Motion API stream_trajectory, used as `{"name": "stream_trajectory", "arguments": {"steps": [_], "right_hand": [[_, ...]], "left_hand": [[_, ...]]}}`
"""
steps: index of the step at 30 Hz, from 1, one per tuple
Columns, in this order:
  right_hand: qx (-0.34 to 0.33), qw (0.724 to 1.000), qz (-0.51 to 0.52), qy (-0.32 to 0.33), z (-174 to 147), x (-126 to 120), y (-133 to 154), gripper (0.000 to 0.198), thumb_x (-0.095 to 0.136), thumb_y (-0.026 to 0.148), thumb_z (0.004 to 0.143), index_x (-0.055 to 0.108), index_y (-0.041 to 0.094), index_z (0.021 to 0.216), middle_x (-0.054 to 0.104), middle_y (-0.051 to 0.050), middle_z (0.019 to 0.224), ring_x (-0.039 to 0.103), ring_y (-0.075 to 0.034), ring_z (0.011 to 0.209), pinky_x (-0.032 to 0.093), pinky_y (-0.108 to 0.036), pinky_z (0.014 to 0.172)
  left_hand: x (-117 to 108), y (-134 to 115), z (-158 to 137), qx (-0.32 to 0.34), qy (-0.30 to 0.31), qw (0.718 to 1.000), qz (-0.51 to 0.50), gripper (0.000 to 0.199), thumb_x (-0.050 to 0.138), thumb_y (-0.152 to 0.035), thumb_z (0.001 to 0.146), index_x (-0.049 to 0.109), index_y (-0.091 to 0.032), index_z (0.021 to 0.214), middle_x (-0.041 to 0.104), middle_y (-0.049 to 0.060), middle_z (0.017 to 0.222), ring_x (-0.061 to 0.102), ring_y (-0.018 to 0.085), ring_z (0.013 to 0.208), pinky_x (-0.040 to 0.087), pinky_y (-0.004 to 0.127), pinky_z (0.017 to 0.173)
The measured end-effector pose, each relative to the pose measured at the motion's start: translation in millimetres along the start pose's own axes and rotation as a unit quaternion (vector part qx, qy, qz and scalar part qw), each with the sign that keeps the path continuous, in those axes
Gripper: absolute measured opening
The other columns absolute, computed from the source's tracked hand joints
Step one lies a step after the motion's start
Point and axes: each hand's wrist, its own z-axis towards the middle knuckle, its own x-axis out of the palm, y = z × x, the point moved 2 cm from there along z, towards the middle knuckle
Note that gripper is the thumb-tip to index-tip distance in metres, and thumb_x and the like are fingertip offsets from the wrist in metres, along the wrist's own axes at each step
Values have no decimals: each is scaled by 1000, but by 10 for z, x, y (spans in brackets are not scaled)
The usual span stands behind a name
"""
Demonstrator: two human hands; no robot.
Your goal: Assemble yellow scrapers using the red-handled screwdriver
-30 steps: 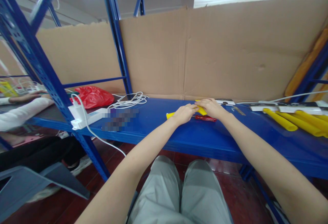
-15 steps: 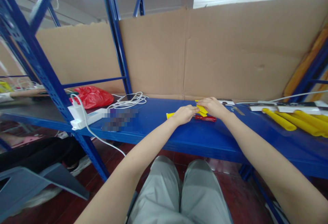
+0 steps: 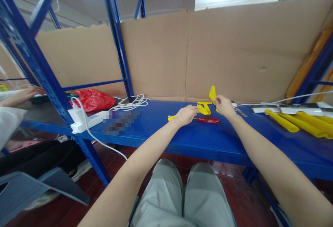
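Observation:
My left hand (image 3: 186, 115) is closed over a thin yellow piece (image 3: 204, 108), whose bent, angular end shows to the right of the fingers; a yellow bit also shows at the left of the hand. My right hand (image 3: 224, 105) pinches a small, flat, fin-shaped yellow piece (image 3: 212, 92), raised upright above the shelf. Whether the two yellow pieces are joined cannot be made out. Just in front of the left fingers lies a screwdriver with a red handle (image 3: 208, 120), its shaft running toward the left hand and partly hidden.
Several long yellow rolled pieces (image 3: 283, 121) lie at the right of the blue shelf (image 3: 156, 133). A metal strip (image 3: 241, 112) is beside my right hand. Leftward are a white power strip (image 3: 90, 121), coiled white cable (image 3: 132, 102) and a red bag (image 3: 95, 99). Another person's hand (image 3: 30, 92) is far left.
My right hand has drawn back to the right from my left and lifted the fin-shaped yellow piece. More of the screwdriver shows. At far left, the other person's arm has come further into view.

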Motion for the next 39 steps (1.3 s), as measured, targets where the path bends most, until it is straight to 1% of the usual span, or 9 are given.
{"name": "stream_trajectory", "arguments": {"steps": [3, 6, 13, 18, 21, 26, 32, 35, 39], "right_hand": [[205, 973, 108, -5, 24, 61, -205, 30, 52, 20, 83, 55, 15, 112, 70, -11, 92, 65, -22, 78, 50, -32, 66], [309, 943, 121, 32, 11, 113, -386, 38, 56, 19, 80, 51, 11, 117, 67, -10, 87, 62, -20, 66, 48, -29, 55], [258, 961, -17, 102, -17, 120, -576, 11, 63, 20, 73, 61, 18, 84, 63, -7, 72, 62, -25, 72, 48, -33, 59], [225, 952, -114, 173, -17, 165, -584, 16, 58, 22, 78, 68, 16, 88, 69, -8, 76, 66, -24, 77, 48, -28, 63], [202, 949, -135, 199, -12, 192, -576, 23, 52, 21, 81, 71, 13, 92, 72, -12, 87, 67, -23, 84, 48, -26, 67], [195, 935, -186, 230, -30, 203, -469, 39, 47, 23, 85, 68, 6, 113, 69, -20, 110, 66, -26, 100, 49, -29, 76], [197, 934, -177, 242, -65, 175, -320, 57, 44, 49, 89, 65, 6, 120, 65, -25, 117, 62, -31, 110, 49, -36, 84], [187, 937, -185, 230, -77, 190, -273, 54, 50, 52, 85, 68, 12, 117, 66, -22, 115, 62, -31, 109, 50, -39, 85], [210, 928, -191, 243, -113, 180, -174, 47, 49, 40, 85, 65, 14, 122, 64, -21, 122, 61, -31, 113, 50, -40, 88]], "left_hand": [[4, -2, 2, -1, 1, 1000, -3, 30, 49, -12, 92, 63, -18, 118, 63, 8, 128, 60, 18, 113, 49, 34, 97], [-1, -5, 3, -5, 9, 1000, -3, 30, 49, -12, 92, 63, -17, 118, 63, 9, 128, 59, 18, 115, 48, 33, 98], [5, 0, 3, -6, 7, 1000, -8, 31, 51, -12, 91, 63, -17, 118, 64, 8, 127, 59, 18, 115, 49, 32, 98], [25, 1, 3, -1, 2, 1000, -7, 31, 51, -12, 90, 63, -18, 118, 64, 8, 127, 59, 19, 115, 49, 32, 97], [41, -2, 4, -2, 6, 1000, 0, 32, 50, -12, 90, 63, -18, 119, 64, 8, 126, 60, 18, 113, 50, 31, 96], [63, -8, 7, 5, 4, 1000, 8, 32, 50, -13, 90, 63, -20, 119, 65, 6, 125, 61, 18, 111, 50, 31, 95], [70, -18, 12, 6, 6, 1000, 9, 31, 50, -13, 90, 63, -19, 119, 64, 8, 126, 61, 18, 111, 50, 32, 95], [76, -20, 15, 7, 7, 1000, 8, 31, 50, -13, 91, 62, -18, 119, 64, 8, 126, 60, 18, 111, 50, 31, 95], [75, -16, 16, 9, 4, 1000, 7, 31, 49, -13, 91, 62, -19, 119, 65, 7, 125, 60, 18, 111, 49, 31, 95]]}}
